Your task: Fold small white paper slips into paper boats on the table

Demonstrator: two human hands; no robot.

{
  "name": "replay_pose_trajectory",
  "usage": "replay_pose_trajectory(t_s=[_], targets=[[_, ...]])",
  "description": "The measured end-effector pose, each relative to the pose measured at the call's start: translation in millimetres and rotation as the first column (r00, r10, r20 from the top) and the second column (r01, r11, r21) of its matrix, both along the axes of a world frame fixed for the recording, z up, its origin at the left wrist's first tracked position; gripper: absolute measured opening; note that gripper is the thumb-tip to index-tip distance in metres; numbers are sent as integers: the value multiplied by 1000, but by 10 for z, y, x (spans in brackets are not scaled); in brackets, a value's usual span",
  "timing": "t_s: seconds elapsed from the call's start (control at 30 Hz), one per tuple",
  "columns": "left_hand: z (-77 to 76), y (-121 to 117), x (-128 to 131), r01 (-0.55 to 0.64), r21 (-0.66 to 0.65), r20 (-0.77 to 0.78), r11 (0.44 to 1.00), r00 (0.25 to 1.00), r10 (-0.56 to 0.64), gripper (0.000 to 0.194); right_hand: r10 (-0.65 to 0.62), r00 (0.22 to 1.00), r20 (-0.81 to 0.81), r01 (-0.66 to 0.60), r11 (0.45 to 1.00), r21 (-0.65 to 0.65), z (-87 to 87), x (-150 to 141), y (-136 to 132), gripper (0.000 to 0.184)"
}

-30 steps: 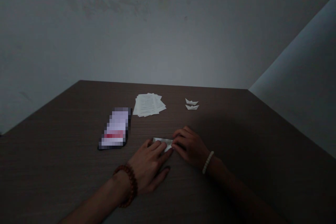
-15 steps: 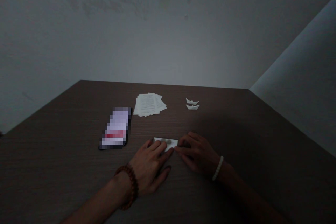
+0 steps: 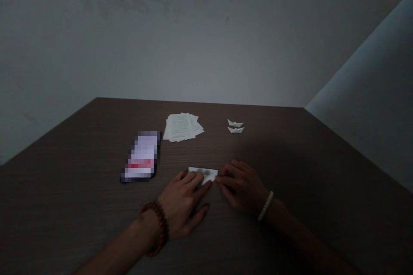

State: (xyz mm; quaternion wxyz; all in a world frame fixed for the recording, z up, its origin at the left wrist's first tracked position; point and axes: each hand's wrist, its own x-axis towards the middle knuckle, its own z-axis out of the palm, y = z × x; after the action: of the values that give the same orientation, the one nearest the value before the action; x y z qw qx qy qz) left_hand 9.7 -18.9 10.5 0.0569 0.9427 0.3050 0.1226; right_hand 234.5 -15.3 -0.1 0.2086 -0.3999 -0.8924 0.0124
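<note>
A small folded piece of white paper [image 3: 210, 173] lies on the table in front of me, with a straight far edge. My left hand [image 3: 182, 202] rests over its left and near part, fingers spread and fingertips pressing it down, the thumb held apart; it covers part of the paper. At the paper's right corner, my right hand [image 3: 240, 187] has its fingers curled, and thumb and forefinger pinch together there. Two small white paper boats [image 3: 235, 127] stand one behind the other farther back on the right.
A loose stack of printed white paper sheets [image 3: 182, 126] lies beyond my left hand. To its near left is a phone [image 3: 142, 154] with a lit, blurred screen. The brown wooden table [image 3: 80, 137] meets a grey wall [image 3: 206, 60] at the back.
The whole view has shifted slightly. Both hands stay at the folded paper in nearly the same pose, with the right fingertips still at its right corner.
</note>
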Motion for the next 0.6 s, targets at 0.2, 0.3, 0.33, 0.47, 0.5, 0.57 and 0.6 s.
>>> replay_pose_trajectory(t_s=[0.2, 0.3, 0.33, 0.47, 0.5, 0.57, 0.6], targets=[[11, 0, 16, -18, -16, -26, 1000, 1000, 17, 48, 26, 1000, -15, -26, 1000, -11, -20, 6, -3, 15], [13, -2, 24, -14, -37, -29, 999, 999, 13, 48, 60, 998, -1, -60, 998, -18, -16, 9, -3, 16], [13, -3, 24, -14, -41, -24, 999, 1000, 13, 48, 68, 998, 5, -68, 997, -21, -15, 10, -2, 16], [12, -8, 19, -28, -48, 12, 998, 1000, 29, 44, 76, 997, 20, -76, 997, -29, -10, 13, 2, 17], [9, -10, 17, -35, -54, 17, 998, 999, 36, 43, 76, 997, 23, -75, 997, -29, -7, 14, 2, 18], [1, -12, 11, -45, -67, 23, 997, 999, 47, 41, 86, 996, 35, -85, 996, -33, 3, 14, 1, 20], [-4, -12, 8, -48, -70, 27, 996, 998, 50, 40, 97, 994, 41, -96, 995, -37, 10, 13, -1, 21]])
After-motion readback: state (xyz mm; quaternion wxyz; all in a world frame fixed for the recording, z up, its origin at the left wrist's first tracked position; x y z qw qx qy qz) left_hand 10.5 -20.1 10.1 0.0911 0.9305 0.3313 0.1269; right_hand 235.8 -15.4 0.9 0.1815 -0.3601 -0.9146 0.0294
